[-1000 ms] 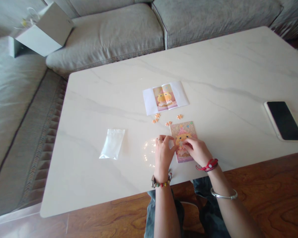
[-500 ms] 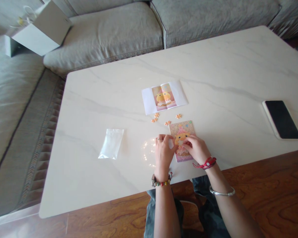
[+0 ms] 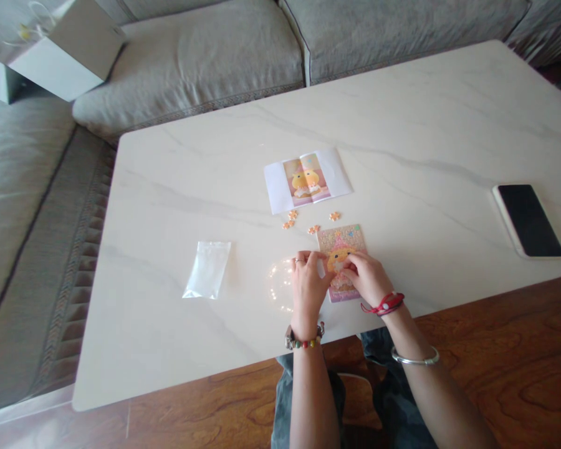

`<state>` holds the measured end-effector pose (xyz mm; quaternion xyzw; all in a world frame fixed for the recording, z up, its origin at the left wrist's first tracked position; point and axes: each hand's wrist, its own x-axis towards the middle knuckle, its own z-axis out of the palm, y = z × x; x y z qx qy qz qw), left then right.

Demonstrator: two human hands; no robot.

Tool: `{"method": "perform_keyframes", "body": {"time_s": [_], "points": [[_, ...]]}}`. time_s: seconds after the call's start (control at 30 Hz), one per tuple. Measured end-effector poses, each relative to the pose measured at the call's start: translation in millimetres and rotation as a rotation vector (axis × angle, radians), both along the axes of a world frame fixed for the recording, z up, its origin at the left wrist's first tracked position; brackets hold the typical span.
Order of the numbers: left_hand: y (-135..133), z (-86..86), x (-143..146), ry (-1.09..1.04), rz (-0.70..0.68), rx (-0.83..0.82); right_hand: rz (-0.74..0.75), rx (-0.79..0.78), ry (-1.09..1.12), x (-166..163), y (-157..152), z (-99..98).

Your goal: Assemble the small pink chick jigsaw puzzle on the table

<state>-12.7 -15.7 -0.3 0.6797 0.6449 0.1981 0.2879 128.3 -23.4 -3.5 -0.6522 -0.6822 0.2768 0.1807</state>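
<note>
clock is centring on the jigsaw puzzle [image 3: 339,248], with 12 pointing to the far side of the worktop [image 3: 168,206]. puzzle is lying picture-up near the worktop's close edge, showing a yellow figure in a pink hat; both hands are covering part of it. left hand [image 3: 308,284] is bending in at the 9 o'clock edge, thumb and index finger pointing toward the puzzle; cannot tell whether this grip is holding anything. right hand [image 3: 368,275] is sitting over the middle from the 3-to-4 o'clock side, its grip drawing to a pinch at the fingertips; cannot tell whether a piece is resting between them.

four loose orange-and-white puzzle pieces [image 3: 335,216] are lying just beyond the puzzle: one toward 12, one near 11, two close together between 10 and 11. creased picture sheet [image 3: 308,179] is lying past them, between 11 and 12, showing a similar figure. clear plastic bag [image 3: 207,270] is lying at 9; smartphone [image 3: 529,220] is resting well apart, near 3.
</note>
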Motion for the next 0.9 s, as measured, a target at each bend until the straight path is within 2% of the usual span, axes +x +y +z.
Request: {"method": "perform_keyframes", "body": {"time_s": [0.47,0.67,0.9], "points": [[-4,7.6,15,0.061,0.095,-0.095,-0.056,-0.054,0.007,-4,8,0.1],[-5,6.4,18,0.059,0.154,-0.132,-0.064,-0.057,0.121,1,8,-2.4],[-7,5.5,15,0.016,0.129,-0.124,-0.035,-0.144,-0.053,-2,10,-1.2]]}}
